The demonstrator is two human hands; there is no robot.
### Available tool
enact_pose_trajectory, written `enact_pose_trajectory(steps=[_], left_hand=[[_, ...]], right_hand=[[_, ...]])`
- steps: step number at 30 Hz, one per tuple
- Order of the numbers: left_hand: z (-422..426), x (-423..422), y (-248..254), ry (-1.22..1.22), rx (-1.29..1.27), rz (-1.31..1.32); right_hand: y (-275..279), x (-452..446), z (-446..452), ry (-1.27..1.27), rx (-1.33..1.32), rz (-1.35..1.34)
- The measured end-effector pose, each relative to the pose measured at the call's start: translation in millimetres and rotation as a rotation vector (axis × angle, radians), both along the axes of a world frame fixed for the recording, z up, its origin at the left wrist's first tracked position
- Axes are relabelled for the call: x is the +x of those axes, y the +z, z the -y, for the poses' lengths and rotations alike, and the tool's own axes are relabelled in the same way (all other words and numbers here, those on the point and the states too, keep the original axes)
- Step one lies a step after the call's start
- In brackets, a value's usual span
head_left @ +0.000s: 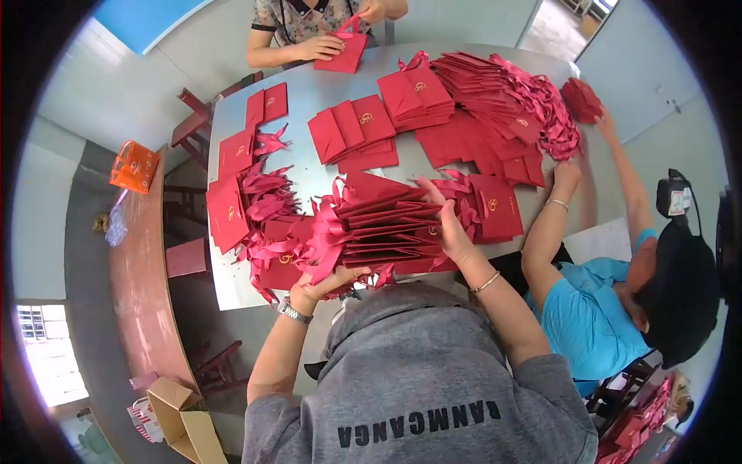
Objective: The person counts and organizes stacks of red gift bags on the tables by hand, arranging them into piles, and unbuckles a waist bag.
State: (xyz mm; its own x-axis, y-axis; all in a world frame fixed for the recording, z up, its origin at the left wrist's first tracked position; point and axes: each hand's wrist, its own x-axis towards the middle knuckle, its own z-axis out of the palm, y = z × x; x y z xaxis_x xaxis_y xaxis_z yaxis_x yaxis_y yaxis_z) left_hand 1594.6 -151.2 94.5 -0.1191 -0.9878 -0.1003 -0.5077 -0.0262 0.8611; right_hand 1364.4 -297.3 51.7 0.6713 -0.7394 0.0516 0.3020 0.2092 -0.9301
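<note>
Between my two hands is a thick stack of folded red paper bags (pixel 394 228), their edges facing up and pink ribbon handles bunched at the left end. My left hand (pixel 325 284), below a metal watch, grips the stack's lower left corner. My right hand (pixel 452 232), with a bracelet on the wrist, is pressed against the stack's right end, fingers partly hidden behind it. Under and beside the stack lie more red bags with gold logos, including a pile (pixel 495 209) at the right and another (pixel 228 213) at the left.
More bag piles (pixel 421 97) cover the far part of the metal table (pixel 309 97). Across it, a person's hands (pixel 321 48) hold one red bag. At the right, a co-worker in blue (pixel 591 309) holds red bags. A wooden bench (pixel 139 286) and an open cardboard box (pixel 185 421) stand at the left.
</note>
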Motion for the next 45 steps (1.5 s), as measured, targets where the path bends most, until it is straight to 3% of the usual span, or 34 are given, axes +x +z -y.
enact_pose_trajectory(steps=[4,7,8,10,11,12,13,14,15,16,17,18,19,20,21,24,28,30,31,33,37,41,45], left_hand=[[-1.1,0.3,-4.6,0.000,0.162,-0.112],[2.9,-4.6,1.3,-0.089,0.241,0.044],[0.4,-1.4,-7.3,-0.192,0.057,0.130],[1.7,-7.9,-11.9,-0.183,-0.045,0.318],[-0.2,-5.7,-27.7,-0.204,-0.052,0.313],[-0.9,-1.3,-54.8,-0.025,-0.135,0.181],[0.6,-0.5,-69.7,0.159,-0.213,0.046],[5.4,-3.1,-60.7,0.148,-0.214,0.043],[11.4,-6.5,-42.2,0.264,-0.182,-0.050],[14.1,-9.3,-32.7,0.382,-0.147,-0.145],[12.9,-6.0,-40.2,0.463,-0.164,-0.226],[15.9,-1.7,-38.2,0.491,-0.122,-0.298],[15.2,0.3,-34.9,0.533,-0.100,-0.363],[15.4,0.3,-28.4,0.574,-0.081,-0.431],[14.1,-8.0,-5.5,0.652,0.092,-0.542],[13.0,-11.6,5.3,0.626,0.075,-0.630],[13.7,-9.7,-16.1,0.621,0.081,-0.611],[14.5,-12.5,-14.8,0.604,0.067,-0.647],[14.6,-13.3,-14.4,0.592,0.049,-0.681],[13.7,-10.7,-15.0,0.592,0.053,-0.668],[10.7,-12.1,-4.7,0.576,0.098,-0.605],[10.0,-7.5,-16.8,0.532,0.052,-0.562],[9.4,-4.4,-12.7,0.487,0.072,-0.479]], right_hand=[[17.0,2.2,-15.3,0.040,0.058,0.088],[12.2,-2.7,-17.6,0.098,0.093,0.108],[8.5,-1.9,-22.6,0.033,0.094,0.109],[16.7,-1.1,-31.3,-0.003,0.126,0.113],[1.6,-1.8,-28.3,-0.005,0.115,0.129],[2.9,-7.1,-24.4,-0.023,0.109,0.127],[5.7,-11.8,-19.9,0.001,-0.025,0.037],[8.3,-15.9,-15.7,0.027,-0.155,-0.053],[11.4,-27.5,-8.7,-0.094,-0.345,-0.182],[5.0,-44.7,10.2,-0.238,-0.384,-0.260],[14.2,-61.8,24.4,-0.542,-0.436,-0.524],[6.6,-80.9,40.8,-0.715,-0.287,-0.491],[-18.1,-104.3,55.0,-0.944,-0.380,-0.784],[-44.3,-131.2,67.6,-0.966,-0.441,-1.069],[-25.0,-136.9,61.9,-0.817,-0.291,-1.344],[-34.9,-136.0,57.3,-0.783,-0.302,-1.443],[-40.3,-138.0,63.5,-0.811,-0.094,-1.286],[-45.1,-144.2,65.9,-0.613,0.263,-0.765],[-47.8,-147.4,65.2,-0.612,0.262,-0.767],[-36.9,-146.7,55.0,-0.534,0.392,-0.411],[-5.2,-139.5,26.2,-0.564,0.381,-0.399],[11.9,-134.3,6.5,-0.733,0.125,-0.279],[84.8,-106.2,8.9,-0.957,-0.197,-0.059]])
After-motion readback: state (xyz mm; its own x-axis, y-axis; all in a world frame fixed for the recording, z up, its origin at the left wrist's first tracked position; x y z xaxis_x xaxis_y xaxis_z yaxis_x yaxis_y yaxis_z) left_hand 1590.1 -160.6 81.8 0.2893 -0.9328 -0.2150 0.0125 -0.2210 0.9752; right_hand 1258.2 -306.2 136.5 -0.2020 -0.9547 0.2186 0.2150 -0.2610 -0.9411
